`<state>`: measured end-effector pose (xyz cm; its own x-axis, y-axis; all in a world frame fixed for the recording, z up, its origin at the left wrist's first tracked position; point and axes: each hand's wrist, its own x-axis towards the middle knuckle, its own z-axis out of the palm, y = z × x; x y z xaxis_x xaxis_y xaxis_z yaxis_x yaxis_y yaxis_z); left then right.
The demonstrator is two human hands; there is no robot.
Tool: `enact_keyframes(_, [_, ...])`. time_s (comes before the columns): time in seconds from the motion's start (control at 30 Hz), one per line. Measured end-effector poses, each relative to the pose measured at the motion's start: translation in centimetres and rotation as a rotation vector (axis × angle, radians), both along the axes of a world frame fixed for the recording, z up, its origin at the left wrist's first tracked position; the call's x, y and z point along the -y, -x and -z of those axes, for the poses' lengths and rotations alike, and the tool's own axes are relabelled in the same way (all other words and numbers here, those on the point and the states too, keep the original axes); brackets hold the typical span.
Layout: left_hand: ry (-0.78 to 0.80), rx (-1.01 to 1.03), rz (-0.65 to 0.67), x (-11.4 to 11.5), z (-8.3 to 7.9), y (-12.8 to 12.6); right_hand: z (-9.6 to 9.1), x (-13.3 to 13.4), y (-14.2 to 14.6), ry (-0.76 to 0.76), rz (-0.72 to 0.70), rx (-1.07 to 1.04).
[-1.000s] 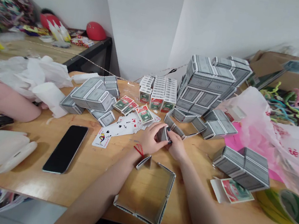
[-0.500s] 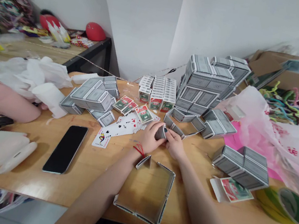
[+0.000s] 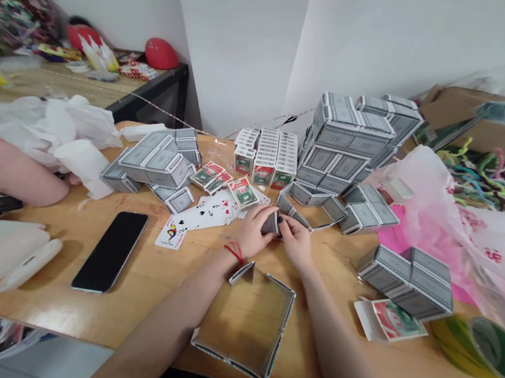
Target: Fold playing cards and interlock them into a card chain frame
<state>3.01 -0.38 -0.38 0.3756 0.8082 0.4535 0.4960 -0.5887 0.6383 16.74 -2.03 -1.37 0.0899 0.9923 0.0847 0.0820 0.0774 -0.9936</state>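
My left hand [image 3: 252, 231] and my right hand [image 3: 296, 241] meet over the middle of the wooden table [image 3: 159, 283], both closed on a small folded grey-backed playing card piece [image 3: 271, 223]. A red string circles my left wrist. Just in front of my wrists lies an open frame of folded cards [image 3: 253, 325], with one loose folded card [image 3: 243, 272] at its near-left corner. Face-up playing cards [image 3: 207, 214] are spread to the left of my hands.
A black phone [image 3: 111, 249] lies at left, near white foam pieces [image 3: 9, 251]. Card-built blocks [image 3: 160, 161], [image 3: 352, 141], [image 3: 411, 283] and stacked card boxes [image 3: 267, 156] ring the hands. A pink plastic bag [image 3: 457, 236] and a tape roll [image 3: 492, 348] sit right.
Both hands have shifted slightly away from me and worked the small folded card between the fingers; everything else on the table stays put.
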Motion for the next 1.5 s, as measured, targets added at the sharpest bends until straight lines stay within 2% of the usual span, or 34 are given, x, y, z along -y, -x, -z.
enact_keyframes(0.2, [-0.019, 0.01, 0.002, 0.1, -0.2, 0.0, 0.0, -0.2, -0.3, 0.026, -0.061, -0.095])
enact_keyframes(0.7, [-0.021, 0.0, 0.022, -0.1, 0.0, 0.1, -0.4, -0.1, -0.3, 0.065, -0.086, -0.117])
enact_keyframes(1.0, [-0.026, 0.032, 0.074, 0.1, -0.7, 0.4, -0.3, -0.2, -0.6, 0.191, -0.118, -0.31])
enact_keyframes(1.27, [-0.032, 0.04, 0.091, 0.2, -1.0, 0.5, -1.2, 0.2, -0.8, 0.353, -0.23, -0.572])
enact_keyframes(1.5, [-0.035, 0.045, 0.102, 0.2, -1.0, 0.6, -1.3, 0.2, -0.9, 0.391, -0.238, -0.627])
